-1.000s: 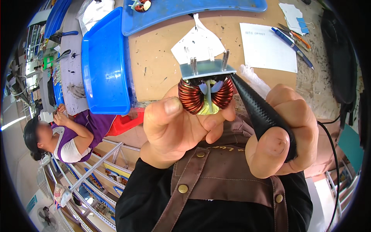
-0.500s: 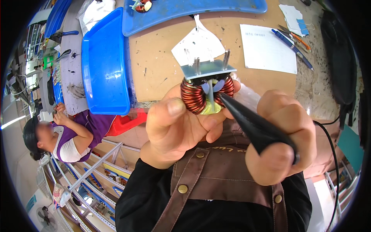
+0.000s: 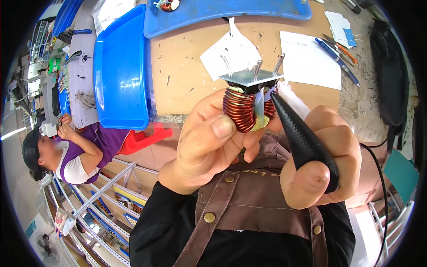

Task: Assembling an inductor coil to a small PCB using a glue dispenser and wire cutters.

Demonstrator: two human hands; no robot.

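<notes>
My left hand [image 3: 209, 133] is closed round a toroidal coil [image 3: 239, 111], thumb on the near side. Copper-coloured wire winds about its ring, and a flat pale grey-green base plate [image 3: 251, 78] sits on top with several metal pins pointing up. A pale divider stands in the ring's middle, with yellowish material low down. My right hand [image 3: 327, 155] grips a black tapered tool [image 3: 304, 135] with a textured surface; its exact kind is unclear. The tool's narrow tip lies at the coil's right side, just under the plate. Whether it touches, I cannot tell.
Beyond my hands is a brown board [image 3: 178, 80] with white paper [image 3: 307, 62], a blue pen [image 3: 336, 60] and a white scrap [image 3: 229, 49]. A blue tray [image 3: 120, 75] stands left; another tray [image 3: 213, 20] at the back has another coil [image 3: 168, 5]. A co-worker [image 3: 80, 151] sits left.
The coil has shifted right and turned slightly in my left hand. The black tool's tip has moved up and right, from the ring's front to just beneath the plate.
</notes>
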